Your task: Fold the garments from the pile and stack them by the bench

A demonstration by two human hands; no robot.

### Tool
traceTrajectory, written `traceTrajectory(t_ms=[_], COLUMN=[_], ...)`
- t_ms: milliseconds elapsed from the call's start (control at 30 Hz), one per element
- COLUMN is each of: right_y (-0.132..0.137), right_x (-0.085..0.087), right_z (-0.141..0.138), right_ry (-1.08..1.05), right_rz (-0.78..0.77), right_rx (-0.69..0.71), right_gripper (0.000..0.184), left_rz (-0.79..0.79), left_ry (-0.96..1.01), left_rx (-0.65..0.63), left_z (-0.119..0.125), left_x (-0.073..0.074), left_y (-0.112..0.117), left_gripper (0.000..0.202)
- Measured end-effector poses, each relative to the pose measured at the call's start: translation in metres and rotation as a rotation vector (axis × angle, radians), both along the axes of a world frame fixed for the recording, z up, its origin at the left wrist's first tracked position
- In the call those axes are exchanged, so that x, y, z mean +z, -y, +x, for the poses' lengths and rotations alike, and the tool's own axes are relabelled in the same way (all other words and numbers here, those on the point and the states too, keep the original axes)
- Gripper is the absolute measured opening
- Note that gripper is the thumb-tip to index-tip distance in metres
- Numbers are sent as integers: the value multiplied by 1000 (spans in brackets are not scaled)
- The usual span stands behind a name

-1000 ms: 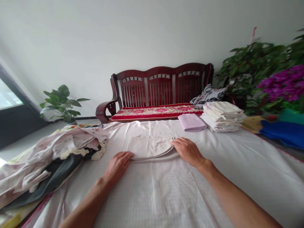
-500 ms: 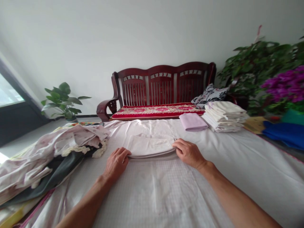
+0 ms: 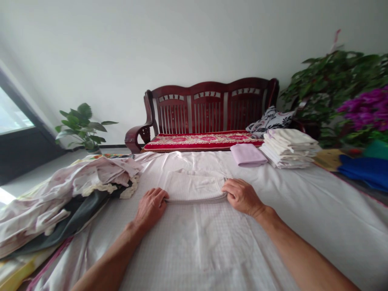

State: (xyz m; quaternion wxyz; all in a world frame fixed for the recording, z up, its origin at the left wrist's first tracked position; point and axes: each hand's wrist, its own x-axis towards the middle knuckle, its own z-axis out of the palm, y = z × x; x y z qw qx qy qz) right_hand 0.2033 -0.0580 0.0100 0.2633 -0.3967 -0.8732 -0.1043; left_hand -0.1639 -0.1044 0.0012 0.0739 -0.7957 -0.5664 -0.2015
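A folded pale checked cloth [image 3: 194, 186] lies on the white sheet [image 3: 318, 210] that covers the table. My left hand [image 3: 150, 208] pinches the cloth's near left corner, fingers curled round its edge. My right hand [image 3: 241, 196] grips the near right corner the same way. Both forearms reach in from the bottom of the view. The cloth's near edge hangs in a shallow curve between my two hands.
A heap of unfolded pink and dark laundry [image 3: 66, 190] fills the table's left side. A folded lilac cloth [image 3: 247, 154] and a stack of folded white cloths [image 3: 289, 148] sit at the back right. Blue fabric [image 3: 363, 171], plants [image 3: 333, 89] and a wooden bench [image 3: 209, 115] stand beyond.
Both hands have stayed on the cloth's near corners; the near edge has been drawn flatter and tighter. The camera has shifted slightly.
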Motion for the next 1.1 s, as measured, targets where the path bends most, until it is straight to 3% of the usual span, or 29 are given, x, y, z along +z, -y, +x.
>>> traceTrajectory(t_ms=[167, 300, 433, 567, 700, 800, 900, 1000, 1100], right_y=[3, 3, -5, -15, -18, -15, -8, -3, -1], right_x=[14, 24, 6, -18, -18, -6, 7, 14, 9], right_z=[-5, -26, -36, -27, -19, -21, -32, -50, -66], right_ry=[-62, -59, 116, 196, 143, 72, 61, 95, 132], right_rz=[-25, 15, 8, -65, -124, -125, -94, -104, -156], right_rx=[-49, -58, -101, -142, -158, -191, -146, -64, -24], right_gripper=[31, 39, 52, 55, 53, 52, 52, 55, 57], left_rz=[40, 47, -58, -151, -193, -168, -259, -383, -497], left_ry=[9, 4, -85, -47, 240, 600, 893, 1017, 1024], left_rx=[-54, -173, -154, -131, -123, 59, 214, 261, 323], left_z=[7, 21, 27, 19, 8, 1, -3, -3, -1], left_x=[12, 10, -9, -22, -23, -19, -9, 4, 16], left_y=[3, -6, -15, -16, -22, -31, -41, -47, -50], left_gripper=[18, 45, 54, 57, 55, 54, 61, 74, 79])
